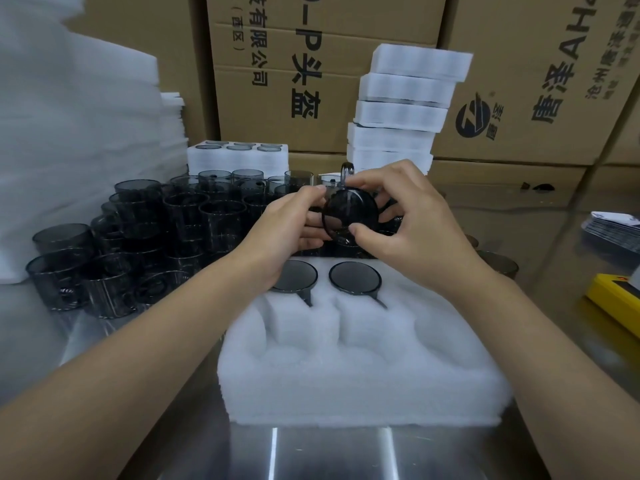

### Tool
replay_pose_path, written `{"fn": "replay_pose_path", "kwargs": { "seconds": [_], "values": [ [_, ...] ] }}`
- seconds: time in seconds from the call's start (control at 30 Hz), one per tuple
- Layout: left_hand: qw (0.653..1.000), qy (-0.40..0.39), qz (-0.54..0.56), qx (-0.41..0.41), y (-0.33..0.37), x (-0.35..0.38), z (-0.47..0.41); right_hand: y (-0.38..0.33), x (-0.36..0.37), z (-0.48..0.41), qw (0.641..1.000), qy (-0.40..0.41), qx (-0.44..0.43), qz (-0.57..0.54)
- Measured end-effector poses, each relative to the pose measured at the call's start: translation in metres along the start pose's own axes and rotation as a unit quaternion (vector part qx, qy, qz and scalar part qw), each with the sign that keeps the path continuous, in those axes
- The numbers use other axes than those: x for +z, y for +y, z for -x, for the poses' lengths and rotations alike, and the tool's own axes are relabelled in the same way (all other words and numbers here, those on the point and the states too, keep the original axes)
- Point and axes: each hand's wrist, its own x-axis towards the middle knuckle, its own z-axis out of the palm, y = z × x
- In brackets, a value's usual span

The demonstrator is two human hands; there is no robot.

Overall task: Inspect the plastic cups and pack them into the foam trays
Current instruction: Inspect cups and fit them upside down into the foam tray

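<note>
Left hand (294, 225) and right hand (410, 216) pinched smoky dark round plastic cup (349, 211), end facing viewer, likely for inspection, over far edge of white foam tray (363, 372); two packed cups (355, 277) seated there.

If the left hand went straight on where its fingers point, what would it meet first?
The dark cup it already grips; past that, probably the right hand, though depth is unclear.
</note>
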Motion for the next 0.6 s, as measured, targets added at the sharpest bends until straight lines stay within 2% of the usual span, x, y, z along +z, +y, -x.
{"fn": "replay_pose_path", "kwargs": {
  "seconds": [0.17, 0.33, 0.47, 0.6],
  "values": [
    [0.999, -0.034, -0.032, 0.009, 0.0008, -0.0002, 0.002, 0.002, 0.0001, -0.0027, 0.998, 0.051, 0.03, 0.009],
    [0.999, -0.017, -0.023, 0.033, -0.0012, -0.0011, 0.003, 0.0053, -0.002, -0.0057, 0.988, 0.106, 0.1, 0.045],
    [0.999, 0.008, -0.019, 0.039, -0.0022, -0.0026, 0.0011, 0.0043, -0.0012, -0.0054, 0.988, 0.079, 0.132, 0.025],
    [0.999, 0.022, 0.0, 0.033, -0.0026, -0.0026, 0.0003, 0.003, -0.005, -0.0029, 0.994, 0.018, 0.111, -0.008]
  ]
}}
